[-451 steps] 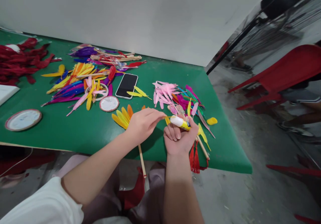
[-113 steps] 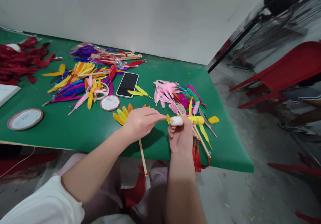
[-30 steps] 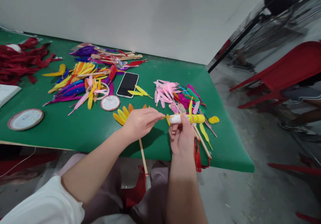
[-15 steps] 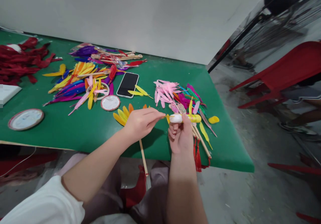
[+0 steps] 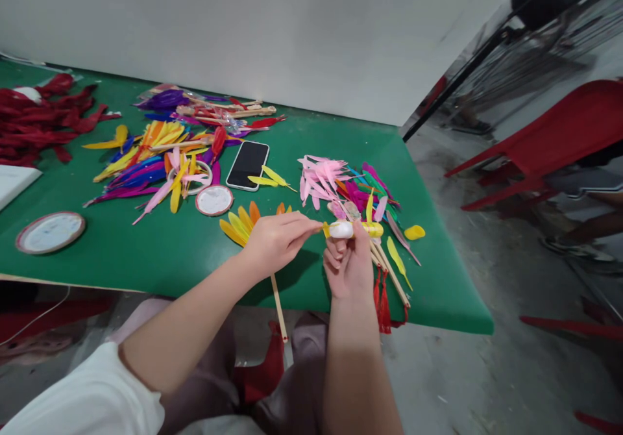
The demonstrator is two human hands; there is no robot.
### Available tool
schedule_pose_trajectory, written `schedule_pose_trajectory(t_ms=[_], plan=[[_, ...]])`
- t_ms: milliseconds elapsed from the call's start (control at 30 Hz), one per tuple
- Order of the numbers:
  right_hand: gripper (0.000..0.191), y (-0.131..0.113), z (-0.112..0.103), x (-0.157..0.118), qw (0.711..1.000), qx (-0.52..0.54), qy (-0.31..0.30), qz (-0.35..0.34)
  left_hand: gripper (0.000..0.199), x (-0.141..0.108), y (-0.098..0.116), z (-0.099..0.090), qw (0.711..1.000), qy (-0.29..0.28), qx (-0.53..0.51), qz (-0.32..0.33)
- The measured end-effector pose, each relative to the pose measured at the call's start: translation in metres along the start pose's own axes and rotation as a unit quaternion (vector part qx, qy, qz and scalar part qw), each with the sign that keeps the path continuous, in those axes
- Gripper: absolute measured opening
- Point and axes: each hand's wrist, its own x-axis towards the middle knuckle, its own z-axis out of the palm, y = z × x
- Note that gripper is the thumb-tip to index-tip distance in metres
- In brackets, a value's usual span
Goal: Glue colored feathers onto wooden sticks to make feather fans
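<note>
My left hand (image 5: pixel 282 243) is closed in a pinch on a small yellow feather (image 5: pixel 326 229), most of which its fingers hide. The feather meets the white end of a yellow-and-white glue stick (image 5: pixel 342 229), lying level in my closed right hand (image 5: pixel 349 263). Beneath my left hand lies a feather fan with yellow and orange feathers (image 5: pixel 236 226); its thin wooden handle (image 5: pixel 278 308) sticks out past the table's front edge. Beside my right hand are several wooden sticks (image 5: pixel 395 279) with red tassels (image 5: pixel 384 305).
On the green table (image 5: pixel 311 133) lie pink feathers (image 5: pixel 324 178), a phone (image 5: pixel 248 164), a mixed feather pile (image 5: pixel 150 159), white round lids (image 5: pixel 50 232) and dark red cloth strips (image 5: pixel 46 120). A white wall (image 5: pixel 233 32) rises behind. A red chair (image 5: pixel 559 136) stands right.
The glue stick has shifted slightly left in my right hand, against the feather, and less of its yellow end shows. My left hand stays almost in place.
</note>
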Motion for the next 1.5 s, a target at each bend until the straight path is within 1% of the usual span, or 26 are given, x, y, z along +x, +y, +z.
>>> schedule_pose_trajectory(t_ms=[100,267,433,600,767,933,1000,1067,1133,1300,1500], plan=[[0.034,0.0,0.001,0.0,1.0,0.011,0.005,0.012,0.015,-0.001,0.001,0.001,1.0,-0.012,-0.003,0.002],[0.036,0.0,0.002,-0.001,0.999,0.03,-0.014,0.034,0.016,-0.001,0.001,0.001,1.0,0.012,0.003,-0.019],[0.036,0.0,0.002,0.0,0.997,0.055,-0.013,0.061,0.016,-0.002,0.001,0.001,1.0,-0.021,0.012,0.003],[0.036,0.0,0.002,0.0,0.996,0.058,-0.018,0.064,0.016,-0.002,0.0,0.002,1.0,0.015,0.02,-0.018],[0.034,0.001,0.001,0.001,0.996,0.063,-0.015,0.061,0.016,-0.002,0.0,0.003,1.0,-0.012,0.017,-0.002],[0.034,0.001,0.001,0.001,0.995,0.069,-0.021,0.063,0.016,-0.003,-0.002,0.003,1.0,0.011,0.016,-0.021],[0.034,0.001,0.001,0.002,0.995,0.068,-0.021,0.064,0.016,-0.004,-0.003,0.004,1.0,-0.001,0.015,-0.016],[0.034,0.001,0.001,0.002,0.996,0.063,-0.02,0.062,0.016,-0.004,-0.003,0.004,1.0,-0.025,0.007,-0.003],[0.035,0.001,0.0,0.002,0.996,0.056,-0.024,0.059,0.017,-0.004,-0.002,0.004,0.999,-0.032,-0.002,0.001],[0.032,0.002,-0.001,0.0,0.997,0.056,-0.05,0.027,0.016,0.001,0.0,-0.001,1.0,0.007,-0.022,-0.021],[0.012,0.0,-0.003,-0.003,0.996,0.052,-0.072,-0.007,0.016,0.004,-0.002,-0.006,0.999,0.017,-0.026,-0.035]])
